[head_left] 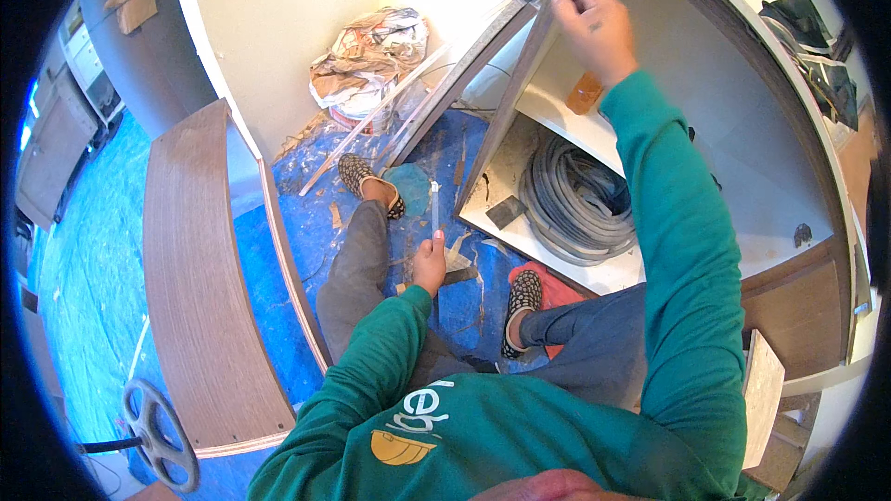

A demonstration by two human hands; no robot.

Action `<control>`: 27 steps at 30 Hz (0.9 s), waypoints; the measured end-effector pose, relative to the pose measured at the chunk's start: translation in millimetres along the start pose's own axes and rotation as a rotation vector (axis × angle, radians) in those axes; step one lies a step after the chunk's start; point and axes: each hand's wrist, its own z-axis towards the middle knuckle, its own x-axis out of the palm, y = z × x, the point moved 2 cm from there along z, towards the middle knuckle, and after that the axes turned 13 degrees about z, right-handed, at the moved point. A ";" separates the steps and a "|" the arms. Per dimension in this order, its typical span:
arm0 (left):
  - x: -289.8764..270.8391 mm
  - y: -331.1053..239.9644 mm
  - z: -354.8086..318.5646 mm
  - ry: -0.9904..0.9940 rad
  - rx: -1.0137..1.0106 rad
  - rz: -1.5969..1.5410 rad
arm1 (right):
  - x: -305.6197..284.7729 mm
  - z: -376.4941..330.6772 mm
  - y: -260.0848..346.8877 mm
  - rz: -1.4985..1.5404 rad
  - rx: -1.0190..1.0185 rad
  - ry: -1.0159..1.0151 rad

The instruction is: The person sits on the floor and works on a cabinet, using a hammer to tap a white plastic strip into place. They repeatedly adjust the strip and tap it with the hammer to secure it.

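Note:
My left hand (430, 266) is closed round a slim, pale grey, flat tool (434, 209) that points away from me, with a whitish dab at its tip; its exact kind I cannot make out. My right hand (599, 32) is raised by the brown front edge (520, 83) of an open cabinet, fingers curled in. Whether it pinches something small is hidden, and I cannot tell if it touches the edge. Inside the white-lined cabinet, a thick coil of grey hose or cable (575, 199) lies in the lower compartment. An orange-brown block (585, 93) rests near the shelf edge.
A curved brown wood panel (200, 269) stands at my left, near a grey handwheel (162, 431). Blue sheeting (278, 260) covers the floor, littered with scraps around my feet. A stuffed bag (371, 60) and leaning strips (371, 121) are at the far wall.

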 end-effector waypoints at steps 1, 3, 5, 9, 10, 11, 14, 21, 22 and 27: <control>-0.2 6.3 2.7 -0.012 0.007 0.001 | 9.7 -7.9 8.5 0.042 -0.031 0.115; -1.9 15.4 4.0 -0.034 0.017 -0.002 | 30.8 -33.9 26.4 0.076 -0.059 0.401; -4.8 16.0 3.0 -0.053 0.031 -0.012 | 39.9 -63.4 34.4 0.030 -0.048 0.586; 3.3 25.2 10.9 -0.040 0.039 -0.014 | 29.8 -74.2 7.0 0.060 -0.045 0.348; 5.3 27.2 13.1 -0.037 0.042 -0.007 | 20.3 -59.9 -1.8 0.149 -0.013 0.202; 6.6 29.4 15.1 -0.036 0.045 0.001 | 12.8 -47.4 -10.3 0.240 0.018 0.056; 2.9 11.9 3.7 -0.022 0.036 0.032 | -14.2 -2.2 -7.3 0.598 0.374 -0.262; 8.9 21.3 7.3 -0.032 0.050 -0.004 | 19.6 57.2 -9.0 1.136 0.385 -0.651; 9.7 23.2 9.6 -0.031 0.051 -0.003 | 24.2 62.7 -17.5 1.168 0.340 -0.688; 10.1 18.6 5.9 -0.010 0.020 -0.010 | 28.0 67.1 -34.4 1.182 0.327 -0.723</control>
